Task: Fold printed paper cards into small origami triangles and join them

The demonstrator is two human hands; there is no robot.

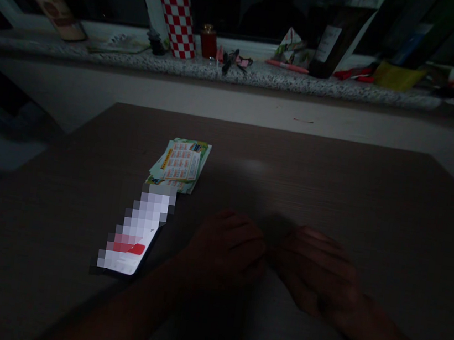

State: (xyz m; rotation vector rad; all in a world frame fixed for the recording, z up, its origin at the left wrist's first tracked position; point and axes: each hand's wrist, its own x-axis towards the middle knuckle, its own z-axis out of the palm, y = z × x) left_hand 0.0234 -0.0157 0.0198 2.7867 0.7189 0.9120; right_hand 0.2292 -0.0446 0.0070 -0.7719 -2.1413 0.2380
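The scene is very dark. My left hand and my right hand rest close together on the brown table, knuckles up and fingers curled inward. The fingertips meet around a dark spot between the hands, and I cannot make out anything held there. Left of my left hand lies a lit phone with a bright screen. Just beyond the phone sits a small stack of colourful printed cards.
A speckled stone windowsill runs behind the table. On it stand a red-and-white checkered tube, a small red jar, a dark bottle, pens and other small clutter.
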